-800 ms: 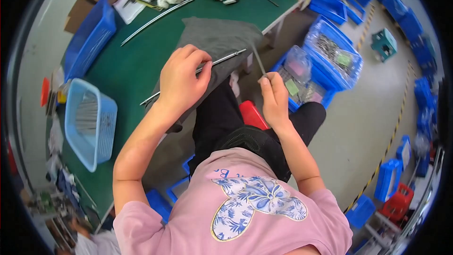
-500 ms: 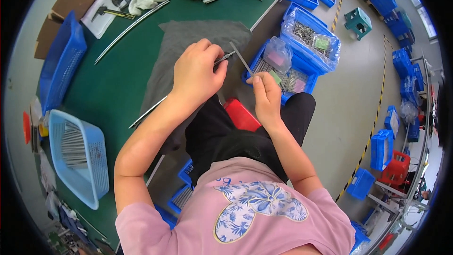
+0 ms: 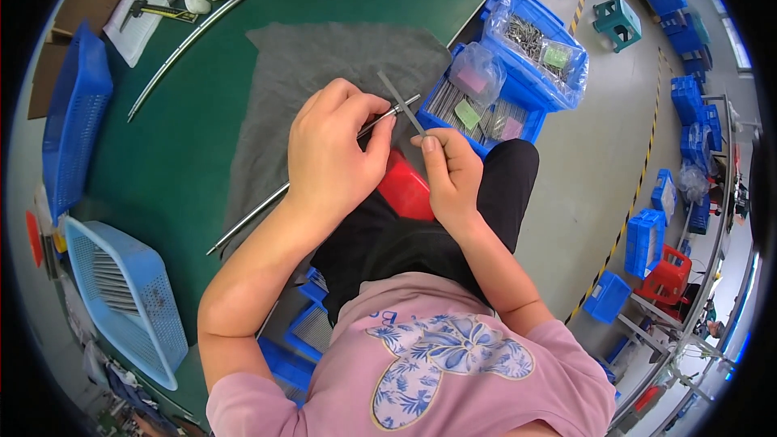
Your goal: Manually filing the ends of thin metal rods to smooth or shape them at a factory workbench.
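Head view: left hand (image 3: pixel 332 154) pinches a metal rod (image 3: pixel 251 218), right hand (image 3: pixel 455 182) a grey strip (image 3: pixel 392 89) crossing near its tip.
Green label (image 3: pixel 467 115) in blue bin (image 3: pixel 530 124): writing too small to read.

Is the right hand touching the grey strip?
Touching: in the head view, the right hand pinches the grey strip by its lower end.

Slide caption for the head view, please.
Over a grey cloth, the left hand holds a slim metal rod; the right hand holds a thin grey strip crossing its far end in view.
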Motion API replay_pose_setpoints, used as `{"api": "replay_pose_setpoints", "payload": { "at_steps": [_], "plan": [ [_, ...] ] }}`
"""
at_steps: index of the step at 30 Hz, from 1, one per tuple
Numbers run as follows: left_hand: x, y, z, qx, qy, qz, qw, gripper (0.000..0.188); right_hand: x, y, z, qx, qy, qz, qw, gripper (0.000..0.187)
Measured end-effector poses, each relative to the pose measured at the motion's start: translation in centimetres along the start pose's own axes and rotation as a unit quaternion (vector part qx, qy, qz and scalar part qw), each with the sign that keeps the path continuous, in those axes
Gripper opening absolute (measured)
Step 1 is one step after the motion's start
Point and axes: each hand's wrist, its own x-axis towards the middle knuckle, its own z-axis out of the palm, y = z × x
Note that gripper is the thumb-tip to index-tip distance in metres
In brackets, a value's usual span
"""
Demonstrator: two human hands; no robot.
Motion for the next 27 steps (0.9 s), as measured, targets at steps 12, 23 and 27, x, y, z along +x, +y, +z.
{"api": "replay_pose_setpoints", "payload": {
  "at_steps": [12, 23, 27],
  "plan": [
    [0.2, -0.1, 0.0, -0.054, -0.018, -0.006, 0.998, 0.009, 1.3, -1.9, 0.5, -0.019, -0.019, -0.003, 1.000, 0.008],
    [0.2, -0.3, 0.1, -0.066, -0.020, -0.001, 0.998, 0.010, 0.4, -1.7, 0.2, -0.063, -0.012, -0.016, 0.998, 0.007],
    [0.2, -0.2, 0.0, -0.047, -0.023, 0.002, 0.999, 0.009, 1.6, -3.2, -0.1, -0.059, -0.050, 0.030, 0.997, 0.009]
  ]
}}
